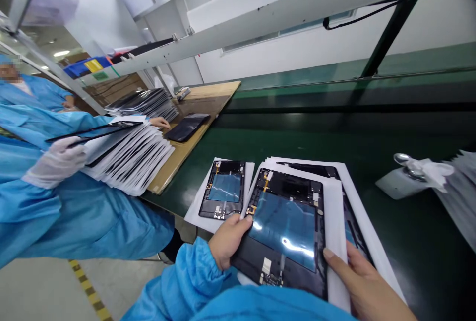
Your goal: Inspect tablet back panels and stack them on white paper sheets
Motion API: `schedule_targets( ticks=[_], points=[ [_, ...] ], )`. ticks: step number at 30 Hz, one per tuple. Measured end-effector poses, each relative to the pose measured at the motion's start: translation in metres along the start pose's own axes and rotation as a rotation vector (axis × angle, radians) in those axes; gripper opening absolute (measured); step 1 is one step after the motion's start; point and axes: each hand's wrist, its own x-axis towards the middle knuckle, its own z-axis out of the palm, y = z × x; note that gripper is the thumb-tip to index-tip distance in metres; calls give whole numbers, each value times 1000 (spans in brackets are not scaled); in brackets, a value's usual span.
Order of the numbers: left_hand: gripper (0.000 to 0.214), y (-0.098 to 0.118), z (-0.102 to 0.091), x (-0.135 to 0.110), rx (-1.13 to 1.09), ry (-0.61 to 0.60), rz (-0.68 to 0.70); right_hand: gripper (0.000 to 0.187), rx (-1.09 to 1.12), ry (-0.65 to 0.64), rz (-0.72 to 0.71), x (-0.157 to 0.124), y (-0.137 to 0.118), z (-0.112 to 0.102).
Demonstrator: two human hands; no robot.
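Observation:
Between my two hands is a black tablet back cover (284,226) with a blue film over its middle, backed by a white sheet. My left hand (229,239) grips its left edge, thumb on top. On the right edge, my right hand (366,281) is closed around the cover and sheet, its thumb on the rim. Just left, a second tablet back cover (224,189) lies on a white sheet on the green bench. A third, partly hidden cover (351,212) rests on white paper behind the held one.
At the left, a co-worker (37,172) in a blue gown handles a thin black panel (100,130) over a fanned stack of white sheets (130,157). A brown board (163,174) carries another stack (145,102). To the right stand a white pump bottle (396,182) and more sheets (461,197).

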Motion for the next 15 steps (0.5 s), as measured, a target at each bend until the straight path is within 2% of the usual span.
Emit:
schedule_targets(
  ticks=[2, 4, 8, 11, 15],
  points=[
    [28, 11, -6, -2, 11, 6, 50, 83, -31, 54, -15, 0, 2, 1],
    [27, 24, -21, 0, 7, 39, 100, 88, -77, 116, -41, 1, 4, 0],
    [24, 45, -69, 18, 15, 179, 127, 81, -76, 107, -66, 3, 6, -2],
    [23, 49, -102, 38, 35, 289, 92, 78, -67, 104, -61, 3, 8, -5],
    [25, 43, -126, 60, 144, 347, 18, 78, -56, 81, -53, 2, 11, -9]
  ],
)
